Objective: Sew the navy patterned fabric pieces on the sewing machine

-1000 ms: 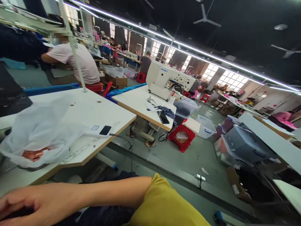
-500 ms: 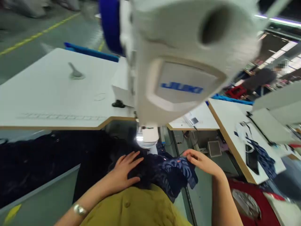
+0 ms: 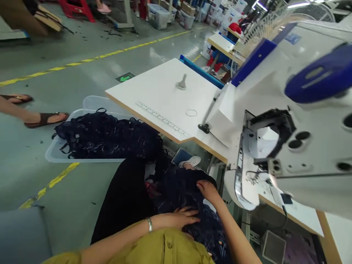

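Observation:
A heap of dark navy, lacy fabric pieces lies across my lap. My left hand rests on the heap with its fingers stretched out flat. Further up the pile, my right hand has its fingers bent in on the navy fabric; its fingertips are partly hidden. The sewing machine stands to the right of both hands, and neither hand touches it.
A clear plastic bin full of navy pieces stands on the floor at left, beside a person's sandalled foot. The white table carries a ruler marking and a small grey tool. A grey seat is at lower left.
My view has swung left, so the machine now sits at the right and the bin shows. My right hand has moved from the fabric's right edge onto the heap, close to my left.

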`<state>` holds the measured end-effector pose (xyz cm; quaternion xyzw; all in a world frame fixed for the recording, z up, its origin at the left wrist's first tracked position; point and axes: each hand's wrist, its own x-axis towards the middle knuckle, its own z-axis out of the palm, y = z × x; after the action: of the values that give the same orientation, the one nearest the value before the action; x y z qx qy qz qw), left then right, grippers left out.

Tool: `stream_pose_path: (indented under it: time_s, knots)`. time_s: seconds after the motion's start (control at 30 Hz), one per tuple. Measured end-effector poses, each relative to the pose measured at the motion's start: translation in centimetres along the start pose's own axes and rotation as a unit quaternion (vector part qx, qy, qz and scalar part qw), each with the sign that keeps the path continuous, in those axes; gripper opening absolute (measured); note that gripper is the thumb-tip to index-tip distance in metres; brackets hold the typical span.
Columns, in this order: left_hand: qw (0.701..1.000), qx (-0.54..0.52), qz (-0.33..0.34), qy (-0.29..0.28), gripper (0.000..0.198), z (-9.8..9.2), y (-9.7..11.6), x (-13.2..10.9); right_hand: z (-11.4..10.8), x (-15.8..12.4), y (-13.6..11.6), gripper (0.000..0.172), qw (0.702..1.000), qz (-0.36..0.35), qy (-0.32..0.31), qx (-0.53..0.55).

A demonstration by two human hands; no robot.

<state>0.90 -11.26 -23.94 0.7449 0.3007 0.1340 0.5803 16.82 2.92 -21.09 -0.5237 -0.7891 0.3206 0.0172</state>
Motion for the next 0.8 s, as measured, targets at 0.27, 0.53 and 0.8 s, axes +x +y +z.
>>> stream_pose_path:
  time_s: [0.27, 0.53, 0.8]
  knots:
    - [0.962, -0.048, -0.137, 0.229, 0.066, -5.3, -2.0, -7.0, 8.6, 14.2, -10.3, 0.014, 0.982, -0.036, -0.186, 0.019]
    - [0.951, -0.210, -0.180, 0.138, 0.079, -4.6, -9.0, -9.4, 22.6, 24.9, -9.2, 0.025, 0.921, 0.157, -0.350, 0.061]
    - [0.934, -0.192, -0.091, 0.288, 0.096, -6.5, -14.8, -6.0, 29.6, 28.5, -1.8, 0.030, 0.891, 0.319, -0.317, 0.062]
